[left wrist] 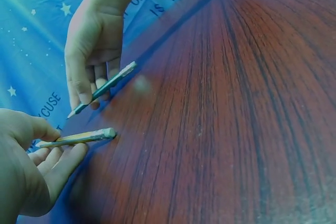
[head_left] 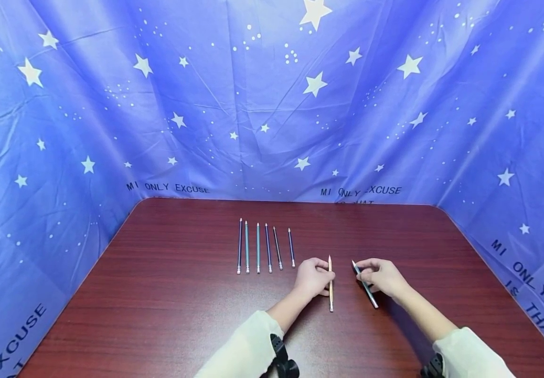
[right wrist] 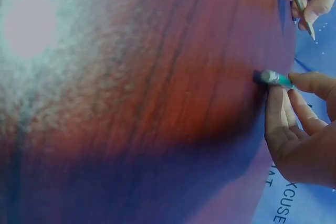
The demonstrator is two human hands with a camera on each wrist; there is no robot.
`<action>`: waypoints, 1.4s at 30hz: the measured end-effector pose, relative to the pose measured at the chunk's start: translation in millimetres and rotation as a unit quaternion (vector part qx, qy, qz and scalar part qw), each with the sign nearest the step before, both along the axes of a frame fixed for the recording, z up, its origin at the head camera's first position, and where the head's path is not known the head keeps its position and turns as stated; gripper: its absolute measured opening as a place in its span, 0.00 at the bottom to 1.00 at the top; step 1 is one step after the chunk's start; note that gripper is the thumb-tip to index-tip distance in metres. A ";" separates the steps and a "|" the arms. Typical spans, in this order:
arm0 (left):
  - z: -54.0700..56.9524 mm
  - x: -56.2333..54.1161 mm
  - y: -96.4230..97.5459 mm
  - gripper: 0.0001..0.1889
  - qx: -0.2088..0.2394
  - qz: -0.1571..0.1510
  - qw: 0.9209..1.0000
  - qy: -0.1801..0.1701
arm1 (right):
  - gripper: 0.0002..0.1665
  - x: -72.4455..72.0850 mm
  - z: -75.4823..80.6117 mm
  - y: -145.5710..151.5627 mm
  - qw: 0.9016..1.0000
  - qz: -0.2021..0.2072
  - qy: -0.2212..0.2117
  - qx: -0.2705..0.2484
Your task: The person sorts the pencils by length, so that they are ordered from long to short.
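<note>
My left hand (head_left: pixel 313 277) pinches a yellow pencil (head_left: pixel 331 294) between thumb and fingers, its sharpened tip facing the far side of the table. To the right, my right hand (head_left: pixel 383 278) pinches a green pencil (head_left: pixel 369 295), which slants with its tip up and left and its white eraser end nearer me. In the left wrist view, the yellow pencil (left wrist: pixel 86 138) shows its eraser end beyond the fingers, and the green pencil (left wrist: pixel 107 87) lies across the other hand's fingers. The right wrist view catches the eraser end of the green pencil (right wrist: pixel 277 79) at the fingertips.
Several pencils, dark blue and teal ones (head_left: pixel 258 247) among them, lie side by side left of my hands, tips pointing away. They rest on a dark red wood-grain table (head_left: pixel 158 294). A blue star-print cloth (head_left: pixel 272 105) hangs around its back and sides.
</note>
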State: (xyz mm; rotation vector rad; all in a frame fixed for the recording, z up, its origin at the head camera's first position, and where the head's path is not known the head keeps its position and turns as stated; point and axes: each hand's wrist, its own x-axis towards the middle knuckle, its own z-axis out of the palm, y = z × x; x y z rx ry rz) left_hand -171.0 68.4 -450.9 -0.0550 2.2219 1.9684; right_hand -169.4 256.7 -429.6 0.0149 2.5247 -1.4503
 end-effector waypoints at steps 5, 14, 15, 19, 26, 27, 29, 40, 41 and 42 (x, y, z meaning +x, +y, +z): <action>0.2 0.5 -3.0 0.09 0.059 0.002 0.998 -0.021 | 0.27 -2.7 4.7 0.4 0.997 0.002 -0.023 -0.074; 6.3 -1.0 -14.7 0.12 0.112 0.009 0.993 -0.028 | 0.32 -5.2 10.6 -3.6 0.992 -0.018 -0.044 -0.115; 7.1 -1.3 -15.8 0.13 0.115 0.011 0.993 -0.030 | 0.32 -5.5 11.1 -4.5 0.992 -0.020 -0.046 -0.115; 8.3 -2.5 -18.5 0.14 0.119 0.016 0.992 -0.039 | 0.32 -6.0 12.8 -8.0 0.991 -0.026 -0.051 -0.119; 8.4 -2.0 -20.3 0.14 0.114 0.021 0.992 -0.042 | 0.32 -5.7 13.0 -12.2 0.991 -0.028 -0.044 -0.123; 8.3 -1.7 -20.6 0.14 0.114 0.021 0.992 -0.042 | 0.32 -5.3 12.7 -12.4 0.991 -0.027 -0.043 -0.125; 9.0 -1.5 -21.3 0.14 0.115 0.020 0.992 -0.041 | 0.32 -4.7 12.3 -12.5 0.991 -0.024 -0.041 -0.129; 13.3 -2.7 -25.3 0.14 0.105 0.023 0.994 -0.033 | 0.31 -4.0 10.8 -14.7 0.990 -0.030 -0.043 -0.129; 13.7 -3.2 -25.6 0.14 0.104 0.022 0.994 -0.032 | 0.31 -4.2 10.7 -14.9 0.990 -0.029 -0.044 -0.128; 14.1 -3.7 -25.8 0.14 0.102 0.022 0.994 -0.030 | 0.31 -4.4 10.6 -15.1 0.990 -0.029 -0.044 -0.128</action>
